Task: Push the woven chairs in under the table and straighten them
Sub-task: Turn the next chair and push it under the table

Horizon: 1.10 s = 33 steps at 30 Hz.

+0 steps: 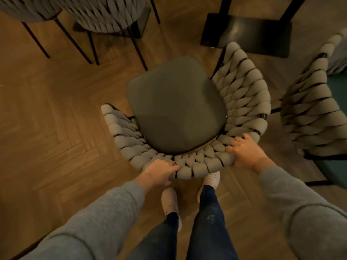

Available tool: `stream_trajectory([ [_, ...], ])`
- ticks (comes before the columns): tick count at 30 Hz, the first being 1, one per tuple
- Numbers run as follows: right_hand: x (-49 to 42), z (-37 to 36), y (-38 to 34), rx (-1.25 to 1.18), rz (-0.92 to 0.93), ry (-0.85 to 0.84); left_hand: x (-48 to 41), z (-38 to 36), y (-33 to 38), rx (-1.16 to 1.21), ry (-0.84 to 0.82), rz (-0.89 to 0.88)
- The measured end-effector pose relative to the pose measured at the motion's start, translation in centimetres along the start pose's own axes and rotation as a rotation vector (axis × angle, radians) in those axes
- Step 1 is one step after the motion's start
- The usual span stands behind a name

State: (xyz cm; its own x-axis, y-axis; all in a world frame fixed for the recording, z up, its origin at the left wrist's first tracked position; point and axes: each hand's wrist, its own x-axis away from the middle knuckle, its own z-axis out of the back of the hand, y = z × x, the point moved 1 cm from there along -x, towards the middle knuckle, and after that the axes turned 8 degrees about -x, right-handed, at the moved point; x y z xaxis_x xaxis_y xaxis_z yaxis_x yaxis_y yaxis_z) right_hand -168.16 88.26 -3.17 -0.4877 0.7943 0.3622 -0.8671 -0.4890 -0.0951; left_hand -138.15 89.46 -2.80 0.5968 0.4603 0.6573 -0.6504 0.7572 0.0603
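We are gripping woven chair (189, 117) backrest, both hands: left hand (159, 172), right hand (246, 152). Padded weave likely squashing; frame likely stiff, light.

Readable text: none | labels, brands, numbers, signs: none legible in the head view | surfaces near both hands, the woven chair (189, 128) back and seat cushion (174, 106): plain, unmarked | shoes (170, 200) below the hands: dotted perforations only, no lettering
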Motion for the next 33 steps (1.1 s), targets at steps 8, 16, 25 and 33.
stream_trajectory([
  [8,0.2,-1.0,-0.3,-0.118,-0.069,-0.107,-0.6,1.6,-7.0,-0.17,0.015,-0.097],
  [16,-5.3,2.0,4.4,-0.141,-0.179,-0.189,-6.0,6.7,-13.6,-0.211,0.04,-0.019],
  [25,-14.4,7.4,11.8,-0.228,-0.214,-0.147,-13.5,15.2,-21.5,-0.253,0.015,0.141],
  [33,-23.0,12.1,17.1,-0.247,-0.191,-0.144,-18.7,19.7,-29.8,-0.235,-0.012,0.174],
])
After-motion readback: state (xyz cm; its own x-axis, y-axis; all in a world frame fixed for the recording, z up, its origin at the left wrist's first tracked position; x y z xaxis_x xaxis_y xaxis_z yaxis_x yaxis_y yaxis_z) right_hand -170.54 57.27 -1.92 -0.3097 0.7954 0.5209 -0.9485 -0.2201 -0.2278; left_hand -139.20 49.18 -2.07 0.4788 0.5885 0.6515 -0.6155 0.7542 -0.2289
